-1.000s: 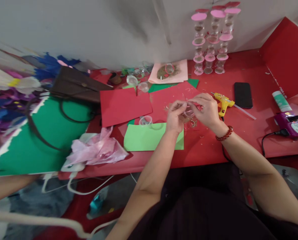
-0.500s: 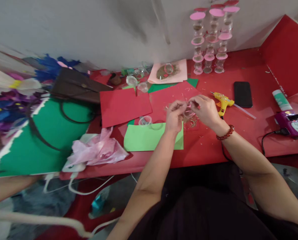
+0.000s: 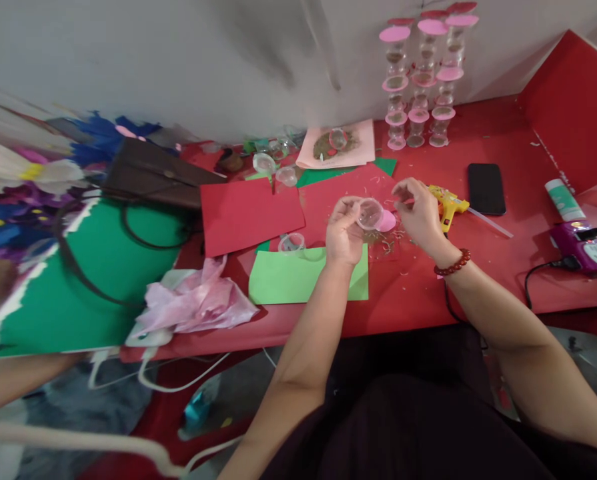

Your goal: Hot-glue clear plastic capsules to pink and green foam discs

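Note:
Between the fingers of my left hand (image 3: 345,230) is a small clear plastic cup (image 3: 371,213), tilted so that its round mouth faces up toward me. A pink paper disc (image 3: 387,221) sits at the cup's far end. My right hand (image 3: 419,212) hovers just right of the disc, apart from it, with its fingers loosely curled and a gap between thumb and fingertips; I see nothing in it. Right beside that hand lies a yellow hot glue gun (image 3: 448,205) with a clear glue stick in its back. Thin pale scraps are scattered beneath the cup.
Light green paper (image 3: 285,277), red paper (image 3: 251,215) and another clear cup (image 3: 292,244) lie left. Towers of cups with pink discs (image 3: 418,115) stand behind. A phone (image 3: 487,189) and purple power socket (image 3: 585,250) are right. A pink plastic bag (image 3: 198,300) rests at the front edge.
My hands, close together before, have parted. The right hand has drawn off the cup to the right. The cup has turned, showing its mouth and the pink disc.

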Tool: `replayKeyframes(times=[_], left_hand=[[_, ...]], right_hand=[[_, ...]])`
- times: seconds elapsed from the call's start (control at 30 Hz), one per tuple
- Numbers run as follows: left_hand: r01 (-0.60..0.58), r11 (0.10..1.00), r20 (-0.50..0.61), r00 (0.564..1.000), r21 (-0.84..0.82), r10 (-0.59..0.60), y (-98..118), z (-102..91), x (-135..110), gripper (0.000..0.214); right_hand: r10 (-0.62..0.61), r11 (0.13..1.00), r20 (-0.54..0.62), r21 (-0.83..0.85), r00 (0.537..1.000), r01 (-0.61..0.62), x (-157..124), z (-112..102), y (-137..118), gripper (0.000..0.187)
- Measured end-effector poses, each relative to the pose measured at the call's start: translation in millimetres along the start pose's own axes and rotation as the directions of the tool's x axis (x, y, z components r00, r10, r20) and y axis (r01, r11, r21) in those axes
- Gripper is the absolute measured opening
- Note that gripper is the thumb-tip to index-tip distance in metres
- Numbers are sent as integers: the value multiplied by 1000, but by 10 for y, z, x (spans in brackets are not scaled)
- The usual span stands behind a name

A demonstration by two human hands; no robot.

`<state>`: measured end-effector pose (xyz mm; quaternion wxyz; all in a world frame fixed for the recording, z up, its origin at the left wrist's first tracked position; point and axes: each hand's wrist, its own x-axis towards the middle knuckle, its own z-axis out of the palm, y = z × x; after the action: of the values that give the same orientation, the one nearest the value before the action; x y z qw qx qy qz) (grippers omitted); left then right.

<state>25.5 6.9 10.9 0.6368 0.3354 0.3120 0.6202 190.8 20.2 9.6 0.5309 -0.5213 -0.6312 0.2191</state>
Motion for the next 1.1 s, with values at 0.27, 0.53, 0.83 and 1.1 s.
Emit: replayKeyframes(times=[0.27,0.53,0.83,1.1], left_hand=[[98,994,35,994,52,-100,3,80,-69,11],[322,940,88,939,111,-332,73,25,-56,29],[291,956,76,953,46,-294,10,119,-99,27],[243,970,135,961,2,-241,-3,66,-98,27]], right_hand=[[-104,994,23,35,994,103,-126,77,-187,7],[-133,990,105,56,985,128,-92,41,-71,30],[203,913,141,329,969,-239,-75,81,-149,11],[306,904,-5,316,952,-289,52,61,87,44]])
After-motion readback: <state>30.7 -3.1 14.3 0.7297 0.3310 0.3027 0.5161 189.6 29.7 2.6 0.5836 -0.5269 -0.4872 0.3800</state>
